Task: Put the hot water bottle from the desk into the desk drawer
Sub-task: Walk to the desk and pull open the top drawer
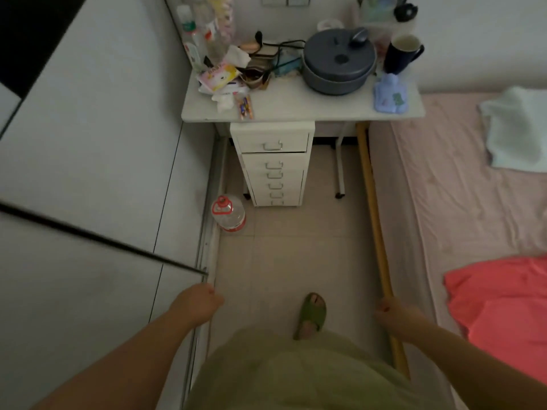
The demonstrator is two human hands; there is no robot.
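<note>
A light blue hot water bottle lies flat at the right front corner of the white desk. Under the desk stands a white drawer unit with several drawers, the top drawer standing slightly out from the rest. My left hand hangs low at the left with its fingers curled and nothing in it. My right hand hangs low at the right, empty too, fingers loosely bent. Both hands are far from the desk.
A grey lidded pot, a dark mug, bottles and packets crowd the desk. A large water jug stands on the floor left of the drawers. A bed with pink sheet runs along the right; wardrobe doors line the left.
</note>
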